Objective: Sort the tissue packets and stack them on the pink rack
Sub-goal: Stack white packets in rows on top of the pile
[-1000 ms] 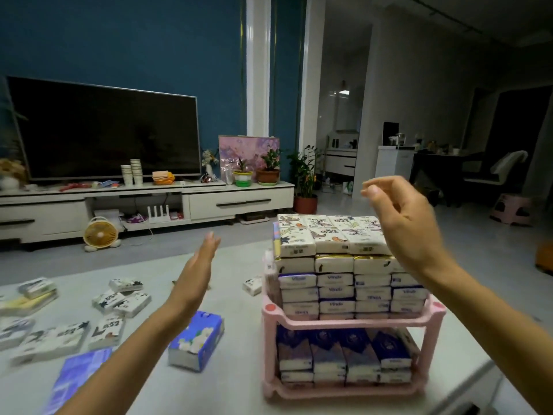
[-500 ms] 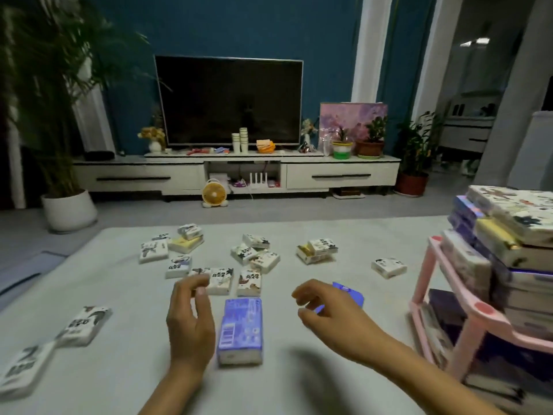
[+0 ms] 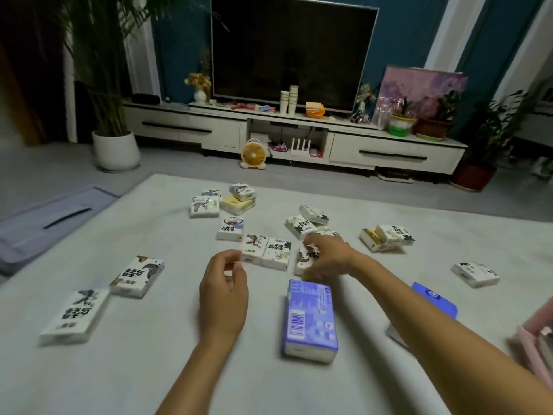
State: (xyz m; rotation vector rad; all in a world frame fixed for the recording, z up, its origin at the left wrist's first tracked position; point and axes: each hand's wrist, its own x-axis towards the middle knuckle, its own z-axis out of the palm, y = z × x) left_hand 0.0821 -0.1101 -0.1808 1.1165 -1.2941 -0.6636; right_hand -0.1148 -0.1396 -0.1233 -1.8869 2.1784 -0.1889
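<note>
Nearest, a blurred corner of the pink rack shows at the right edge. On the pale mat a blue tissue packet lies flat between the two forearms, and a second blue packet lies just beyond the right forearm. Off to the left lie a large white printed packet and another white packet, close together. The left hand hovers above the mat with its fingers curled inward and nothing visible in them. Slightly farther on, the right hand reaches over a small white packet, fingers curled over its top and thumb under its near edge, gripping it. Beside it a pair of white packets sits side by side, touching. More white packets lie scattered farther up the mat, one far packet well apart at the right. Beyond the mat stand a small yellow fan, a white TV stand and a dark television
</note>
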